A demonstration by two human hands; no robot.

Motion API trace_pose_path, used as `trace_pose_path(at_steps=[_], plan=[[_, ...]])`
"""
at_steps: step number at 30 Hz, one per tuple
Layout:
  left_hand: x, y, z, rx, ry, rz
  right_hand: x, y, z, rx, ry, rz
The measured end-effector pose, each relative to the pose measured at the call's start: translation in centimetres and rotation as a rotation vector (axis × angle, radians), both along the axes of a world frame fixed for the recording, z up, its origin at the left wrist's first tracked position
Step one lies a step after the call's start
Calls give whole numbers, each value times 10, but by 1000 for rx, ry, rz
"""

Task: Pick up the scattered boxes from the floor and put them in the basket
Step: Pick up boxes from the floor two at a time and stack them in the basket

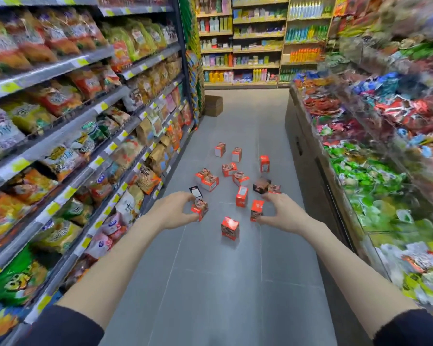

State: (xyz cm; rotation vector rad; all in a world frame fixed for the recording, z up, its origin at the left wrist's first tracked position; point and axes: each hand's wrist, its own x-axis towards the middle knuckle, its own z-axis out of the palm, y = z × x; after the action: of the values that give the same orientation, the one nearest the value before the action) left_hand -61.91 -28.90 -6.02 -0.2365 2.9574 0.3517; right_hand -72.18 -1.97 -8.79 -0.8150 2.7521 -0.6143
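Note:
Several small red boxes lie scattered on the grey floor in the aisle, and one dark box lies among them. My left hand reaches forward, its thumb and fingers curled round a tilted red box. My right hand does the same with an upright red box, thumb at its base and fingers at its top. Another red box stands between my hands, nearer to me. No basket is in view.
Snack shelves line the left side of the aisle. A low bin counter of wrapped sweets runs along the right. A cardboard carton sits on the floor at the far end, before shelves of bottles.

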Motion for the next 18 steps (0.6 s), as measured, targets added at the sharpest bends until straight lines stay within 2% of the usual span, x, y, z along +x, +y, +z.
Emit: trace_pose_path(at_steps=[8,18], plan=[[-116,-32,-25,13,-31,-77,-102,-34,-26,54,-52,-29],[-301,-62,-53,-17,-90,-109,-281,-58,-48,100,-123,-32]])
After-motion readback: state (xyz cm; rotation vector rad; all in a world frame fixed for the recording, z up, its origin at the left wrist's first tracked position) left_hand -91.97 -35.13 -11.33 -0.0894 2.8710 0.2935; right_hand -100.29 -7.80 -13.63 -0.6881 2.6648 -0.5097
